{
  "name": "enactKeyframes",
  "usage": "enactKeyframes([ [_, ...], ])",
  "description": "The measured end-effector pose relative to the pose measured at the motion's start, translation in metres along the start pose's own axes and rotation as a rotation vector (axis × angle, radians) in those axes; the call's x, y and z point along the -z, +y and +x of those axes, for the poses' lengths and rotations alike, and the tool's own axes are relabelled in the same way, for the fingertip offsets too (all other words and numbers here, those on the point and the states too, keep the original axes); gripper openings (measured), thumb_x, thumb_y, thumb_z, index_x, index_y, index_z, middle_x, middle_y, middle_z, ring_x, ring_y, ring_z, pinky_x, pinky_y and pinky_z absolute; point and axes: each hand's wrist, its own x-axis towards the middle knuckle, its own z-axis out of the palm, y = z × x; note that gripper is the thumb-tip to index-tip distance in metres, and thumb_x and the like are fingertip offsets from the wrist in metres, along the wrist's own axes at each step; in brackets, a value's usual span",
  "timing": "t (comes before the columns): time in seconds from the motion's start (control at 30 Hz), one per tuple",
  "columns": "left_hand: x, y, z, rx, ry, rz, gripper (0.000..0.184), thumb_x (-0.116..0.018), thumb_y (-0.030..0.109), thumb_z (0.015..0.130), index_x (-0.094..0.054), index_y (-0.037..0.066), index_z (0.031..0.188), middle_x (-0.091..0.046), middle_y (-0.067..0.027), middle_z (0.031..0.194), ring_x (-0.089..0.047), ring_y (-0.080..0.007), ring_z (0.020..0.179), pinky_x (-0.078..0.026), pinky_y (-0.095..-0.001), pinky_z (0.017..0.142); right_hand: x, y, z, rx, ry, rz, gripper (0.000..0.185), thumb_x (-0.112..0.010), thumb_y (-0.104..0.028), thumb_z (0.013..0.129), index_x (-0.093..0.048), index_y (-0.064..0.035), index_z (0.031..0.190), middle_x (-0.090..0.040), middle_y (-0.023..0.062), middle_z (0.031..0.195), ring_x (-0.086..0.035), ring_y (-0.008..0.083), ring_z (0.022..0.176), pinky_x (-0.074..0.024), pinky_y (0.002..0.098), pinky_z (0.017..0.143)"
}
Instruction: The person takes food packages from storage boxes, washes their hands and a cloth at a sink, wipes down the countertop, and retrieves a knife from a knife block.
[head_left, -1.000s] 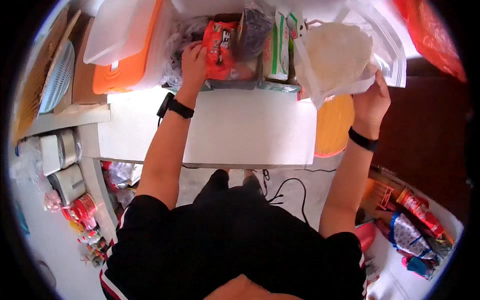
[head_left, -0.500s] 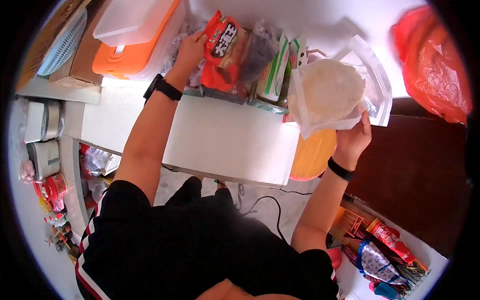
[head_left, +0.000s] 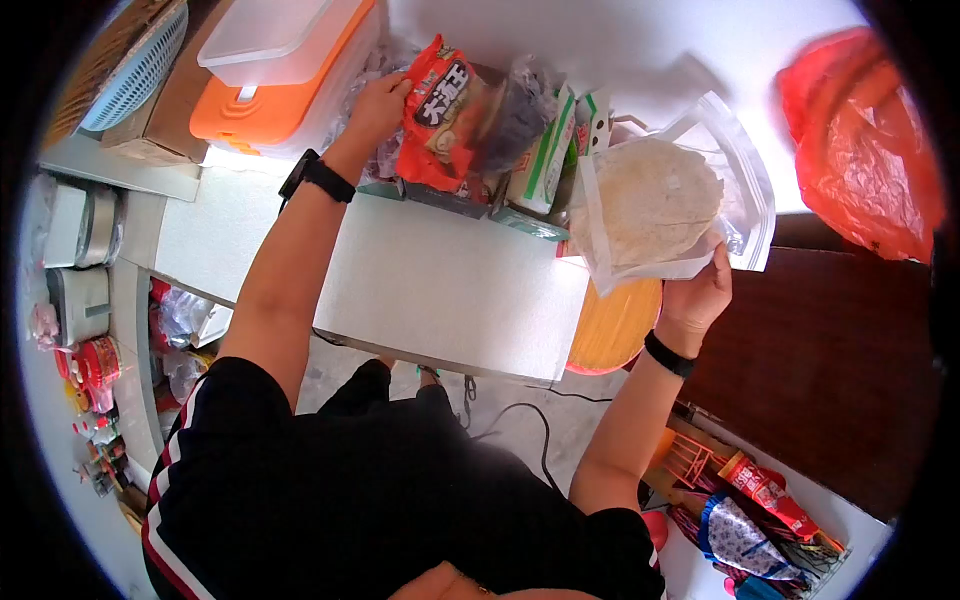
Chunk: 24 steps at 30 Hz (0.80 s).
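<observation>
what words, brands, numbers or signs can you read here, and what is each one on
"大", then an unclear middle character, then "王": on the red packet; its smaller print is unreadable.
Print on the green-and-white packet: too small to read.
White characters on the red wrapper at lower right: too small and blurred.
No writing made out on the clear bag.

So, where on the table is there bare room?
The white table has a bare patch between the left forearm, the small boxes and the front edge; a smaller one left of that forearm. The back is crowded: orange box, red packet at the left hand, clear bag in the right hand.
</observation>
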Motion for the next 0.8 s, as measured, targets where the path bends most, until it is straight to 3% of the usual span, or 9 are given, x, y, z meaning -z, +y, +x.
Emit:
enactKeyframes([
  [0.43, 0.004, 0.005, -0.009, 0.063, 0.090, 0.129, 0.034, -0.052, 0.031, 0.097, -0.067, 0.006, 0.115, -0.067, -0.0251, 0.105, -0.064, -0.0398, 0.103, -0.049, -0.0429, 0.088, -0.002, -0.004, -0.010, 0.017, 0.034, 0.023, 0.043, -0.054, -0.023, 0.095, -0.053, -0.0004, 0.130, -0.059, 0.0111, 0.130, -0.053, 0.0272, 0.122, -0.0383, 0.0411, 0.105],
  [0.53, 0.007, 0.028, -0.019, 0.042, 0.220, 0.175, 0.030, -0.050, 0.025, 0.097, -0.067, 0.003, 0.109, -0.068, -0.0245, 0.101, -0.063, -0.0430, 0.099, -0.049, -0.0473, 0.084, -0.004, -0.005, -0.012, 0.014, 0.025, 0.030, 0.043, -0.055, -0.022, 0.094, -0.052, -0.0005, 0.131, -0.059, 0.0109, 0.130, -0.053, 0.0272, 0.122, -0.0384, 0.0413, 0.105],
  [0.67, 0.004, 0.039, -0.026, 0.011, 0.357, 0.358, 0.029, -0.050, 0.025, 0.097, -0.067, 0.007, 0.112, -0.068, -0.0227, 0.100, -0.065, -0.0419, 0.094, -0.051, -0.0496, 0.081, -0.003, -0.004, -0.012, 0.030, 0.024, 0.025, 0.043, -0.056, -0.021, 0.094, -0.053, -0.0006, 0.131, -0.059, 0.0109, 0.130, -0.053, 0.0272, 0.122, -0.0386, 0.0416, 0.105],
  [0.8, 0.001, 0.043, -0.028, -0.050, 0.412, 0.443, 0.025, -0.051, 0.026, 0.097, -0.066, 0.010, 0.110, -0.070, -0.0200, 0.092, -0.067, -0.0408, 0.085, -0.052, -0.0501, 0.075, 0.004, -0.002, -0.009, 0.044, 0.052, -0.030, 0.047, -0.050, -0.027, 0.097, -0.049, -0.0010, 0.136, -0.055, 0.0126, 0.136, -0.050, 0.0297, 0.127, -0.0373, 0.0451, 0.108],
])
